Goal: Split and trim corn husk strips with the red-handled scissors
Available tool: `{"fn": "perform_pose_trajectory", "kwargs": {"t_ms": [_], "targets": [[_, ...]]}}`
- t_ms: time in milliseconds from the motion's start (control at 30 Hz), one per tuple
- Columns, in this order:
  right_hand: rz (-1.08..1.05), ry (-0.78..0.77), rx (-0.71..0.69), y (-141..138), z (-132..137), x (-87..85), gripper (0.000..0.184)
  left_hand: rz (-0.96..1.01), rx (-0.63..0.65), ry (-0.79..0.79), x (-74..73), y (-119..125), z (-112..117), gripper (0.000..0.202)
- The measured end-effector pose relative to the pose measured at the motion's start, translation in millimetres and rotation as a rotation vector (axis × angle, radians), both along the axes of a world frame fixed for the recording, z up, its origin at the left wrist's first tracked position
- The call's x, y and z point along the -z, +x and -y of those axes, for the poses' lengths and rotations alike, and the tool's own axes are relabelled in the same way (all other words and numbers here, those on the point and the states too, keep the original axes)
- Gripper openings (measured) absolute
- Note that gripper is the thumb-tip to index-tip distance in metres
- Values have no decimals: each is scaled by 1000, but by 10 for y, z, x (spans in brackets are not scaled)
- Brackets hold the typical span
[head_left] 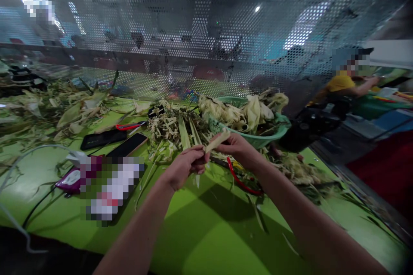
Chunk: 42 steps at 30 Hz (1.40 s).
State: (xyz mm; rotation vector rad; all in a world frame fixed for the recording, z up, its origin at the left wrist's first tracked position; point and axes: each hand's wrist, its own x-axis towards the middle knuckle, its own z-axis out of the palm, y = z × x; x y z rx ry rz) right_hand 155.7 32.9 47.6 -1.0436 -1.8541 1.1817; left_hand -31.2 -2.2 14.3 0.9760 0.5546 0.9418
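Both of my hands meet over the bright green table (200, 227). My left hand (185, 166) is closed around the lower end of a pale corn husk strip (218, 141). My right hand (237, 148) pinches the same strip near its upper end. Just beyond my hands lies a heap of torn husk pieces (171, 126). A green plastic basket (258, 139) filled with more husks stands behind my right hand. Red-handled scissors (241, 180) lie on the table under my right wrist.
Two dark phones (127, 145) and red-handled pliers (129, 126) lie left of the heap. More husks (61, 107) are piled at the far left. A perforated metal screen (206, 38) closes the back. A person in a yellow shirt (342, 84) works at the right. A white cable (19, 223) loops at the left edge.
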Motion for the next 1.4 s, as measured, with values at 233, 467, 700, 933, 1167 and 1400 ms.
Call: {"fn": "perform_pose_trajectory", "kwargs": {"t_ms": [233, 467, 700, 933, 1167, 1400], "targets": [[395, 471, 60, -176, 219, -76, 17, -362, -382, 253, 119, 25, -139, 25], [682, 725, 27, -234, 374, -137, 21, -785, -545, 681, 174, -16, -98, 24], [519, 563, 53, -26, 194, -221, 16, -784, -283, 790, 56, 19, -59, 17], [95, 200, 85, 5, 7, -6, 25, -263, -173, 225, -9, 21, -49, 30], [441, 574, 79, -170, 221, -39, 17, -471, -430, 276, 82, 19, -143, 21], [840, 886, 66, -247, 359, -60, 22, -842, -539, 710, 112, -28, -94, 27]]}}
